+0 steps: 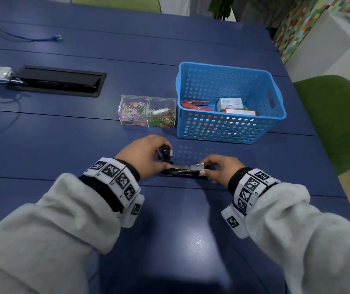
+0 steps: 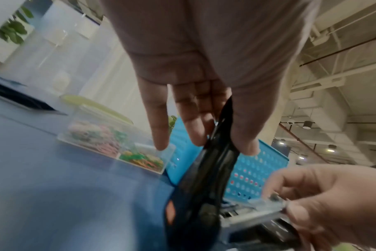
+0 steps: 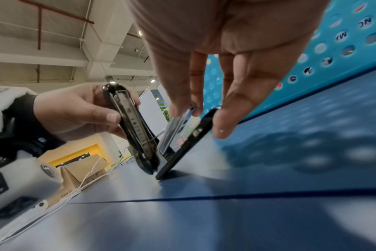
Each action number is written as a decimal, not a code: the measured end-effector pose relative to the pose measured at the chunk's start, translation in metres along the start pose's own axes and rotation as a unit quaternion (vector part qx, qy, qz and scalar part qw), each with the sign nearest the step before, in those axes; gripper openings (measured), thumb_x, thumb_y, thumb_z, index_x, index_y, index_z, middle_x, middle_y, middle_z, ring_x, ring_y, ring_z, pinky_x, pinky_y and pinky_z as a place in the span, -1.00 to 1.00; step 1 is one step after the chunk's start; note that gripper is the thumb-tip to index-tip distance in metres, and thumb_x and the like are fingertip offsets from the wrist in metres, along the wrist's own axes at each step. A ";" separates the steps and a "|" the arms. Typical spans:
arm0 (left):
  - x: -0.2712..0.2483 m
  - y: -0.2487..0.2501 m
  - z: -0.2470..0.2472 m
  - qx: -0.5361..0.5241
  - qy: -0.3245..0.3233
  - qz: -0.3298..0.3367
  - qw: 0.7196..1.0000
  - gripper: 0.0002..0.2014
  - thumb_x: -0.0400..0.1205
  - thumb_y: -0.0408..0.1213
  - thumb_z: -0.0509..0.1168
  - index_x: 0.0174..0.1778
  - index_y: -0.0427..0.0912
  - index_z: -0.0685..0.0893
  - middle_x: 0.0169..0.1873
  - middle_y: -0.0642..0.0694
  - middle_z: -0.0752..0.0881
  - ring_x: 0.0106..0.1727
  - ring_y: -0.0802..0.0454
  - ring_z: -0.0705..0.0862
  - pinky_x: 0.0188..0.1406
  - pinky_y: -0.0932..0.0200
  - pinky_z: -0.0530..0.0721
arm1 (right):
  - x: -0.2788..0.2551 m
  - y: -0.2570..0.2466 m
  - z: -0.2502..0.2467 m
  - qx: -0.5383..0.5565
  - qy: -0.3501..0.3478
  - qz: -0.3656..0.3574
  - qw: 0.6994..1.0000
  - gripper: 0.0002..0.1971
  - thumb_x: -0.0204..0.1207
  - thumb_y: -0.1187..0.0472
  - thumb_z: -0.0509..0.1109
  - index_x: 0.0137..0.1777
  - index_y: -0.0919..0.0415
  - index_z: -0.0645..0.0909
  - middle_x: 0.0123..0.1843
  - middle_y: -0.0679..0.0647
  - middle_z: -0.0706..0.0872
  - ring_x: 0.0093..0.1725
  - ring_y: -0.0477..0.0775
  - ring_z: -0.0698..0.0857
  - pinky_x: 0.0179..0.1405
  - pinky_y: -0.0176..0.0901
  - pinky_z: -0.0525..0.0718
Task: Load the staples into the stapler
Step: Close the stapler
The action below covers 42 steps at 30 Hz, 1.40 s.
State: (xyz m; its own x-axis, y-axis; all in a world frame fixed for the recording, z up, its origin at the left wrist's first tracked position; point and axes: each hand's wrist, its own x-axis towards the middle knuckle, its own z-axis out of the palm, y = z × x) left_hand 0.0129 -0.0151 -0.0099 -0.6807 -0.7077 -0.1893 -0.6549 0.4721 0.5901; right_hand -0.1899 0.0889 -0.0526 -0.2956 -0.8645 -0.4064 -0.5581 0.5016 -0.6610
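Left hand point(image 1: 146, 154): fingers and thumb closed round raised black stapler lid point(image 3: 129, 122), swung up from hinge. Stapler point(image 1: 185, 169): resting on blue table point(image 1: 63, 134), near front edge, between both hands, metal staple channel point(image 1: 187, 167) exposed. Right hand point(image 1: 220, 168): fingertips pinching channel's front end. Behind: clear paperclip box point(image 1: 147, 111), then blue basket point(image 1: 229, 102).

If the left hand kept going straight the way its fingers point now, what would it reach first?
Probably the clear box of paper clips. The left hand, holding the stapler's raised black top, points away from the person toward that box, with the blue basket just right of that line. Depth is uncertain.
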 end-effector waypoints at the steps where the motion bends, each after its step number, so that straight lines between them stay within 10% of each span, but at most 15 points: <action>1: 0.003 0.004 0.005 -0.006 -0.010 0.007 1.000 -0.62 0.39 -0.19 0.50 0.12 -0.03 0.62 -0.02 0.05 0.58 -0.01 0.04 0.60 0.08 0.21 0.53 | 0.000 0.000 0.000 0.013 0.003 0.001 1.000 -0.86 0.38 0.21 0.51 -0.19 -0.06 0.65 -0.26 -0.07 0.67 -0.28 0.08 0.64 -0.12 0.07 0.79; 4: 0.012 0.016 0.021 -0.020 -0.033 0.020 0.999 -0.55 0.41 -0.20 0.49 0.23 -0.07 0.60 0.00 0.02 0.54 0.04 0.02 0.59 0.09 0.26 0.48 | 0.000 -0.001 0.000 0.027 0.008 -0.001 1.000 -0.85 0.38 0.23 0.52 -0.20 -0.04 0.64 -0.36 -0.14 0.63 -0.33 0.11 0.63 -0.32 -0.15 0.71; 8: 0.020 0.022 0.038 -0.016 -0.055 0.034 0.998 -0.54 0.42 -0.18 0.48 0.26 -0.03 0.61 0.14 -0.11 0.62 0.19 -0.08 0.58 0.26 0.10 0.52 | 0.002 0.000 -0.001 0.010 0.016 -0.014 1.000 -0.70 0.33 0.18 0.56 -0.35 -0.24 0.52 -0.23 -0.06 0.69 -0.33 0.00 0.63 -0.09 -0.07 0.70; 12: 0.022 0.023 0.048 0.013 -0.068 0.036 0.997 -0.53 0.44 -0.10 0.44 0.29 0.06 0.58 0.22 -0.10 0.59 0.32 -0.12 0.48 0.37 -0.03 0.49 | -0.001 -0.001 -0.002 0.022 0.006 -0.028 0.999 -0.72 0.27 0.12 0.60 -0.10 -0.06 0.57 -0.33 -0.23 0.57 -0.41 -0.24 0.52 -0.28 -0.34 0.52; 17: 0.024 0.023 0.053 0.031 -0.082 0.038 0.995 -0.52 0.43 -0.05 0.44 0.29 0.12 0.57 0.22 -0.11 0.60 0.31 -0.15 0.47 0.36 -0.07 0.49 | 0.001 0.000 0.004 0.124 -0.008 0.019 0.992 -0.83 0.36 0.00 0.50 -0.25 -0.03 0.55 -0.29 -0.02 0.64 -0.30 0.03 0.67 -0.13 -0.05 0.72; 31: 0.024 0.005 0.055 0.068 -0.141 -0.032 0.987 -0.52 0.45 -0.16 0.43 0.29 -0.04 0.54 0.21 -0.17 0.61 0.25 -0.16 0.58 0.25 0.01 0.54 | -0.004 0.008 0.002 0.190 -0.016 0.020 0.982 -0.80 0.52 0.25 0.38 -0.29 -0.05 0.62 -0.42 0.08 0.62 -0.55 0.00 0.61 -0.52 -0.39 0.68; 37: 0.025 0.010 0.044 0.083 -0.162 -0.020 0.983 -0.61 0.44 -0.16 0.44 0.18 -0.07 0.59 0.12 -0.15 0.69 0.15 -0.15 0.63 0.14 0.03 0.60 | -0.009 0.000 -0.003 0.076 -0.063 -0.011 0.995 -0.87 0.59 0.14 0.26 0.02 -0.09 0.60 -0.25 -0.04 0.67 -0.28 0.02 0.67 -0.16 -0.21 0.71; 42: 0.026 0.023 0.033 0.085 -0.140 -0.003 0.986 -0.63 0.41 -0.18 0.46 0.12 -0.09 0.61 0.05 -0.14 0.72 0.09 -0.12 0.65 0.01 0.08 0.55 | -0.016 -0.021 -0.022 -0.175 -0.093 -0.054 0.979 -0.46 0.34 0.01 0.52 0.33 -0.09 0.49 0.13 -0.02 0.72 0.18 0.04 0.66 0.24 -0.16 0.57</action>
State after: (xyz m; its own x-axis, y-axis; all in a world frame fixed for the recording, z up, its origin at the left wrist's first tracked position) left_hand -0.0308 -0.0056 -0.0268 -0.7258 -0.5480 -0.4158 -0.6878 0.5667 0.4536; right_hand -0.1908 0.0912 -0.0187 -0.0925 -0.8748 -0.4755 -0.8193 0.3383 -0.4629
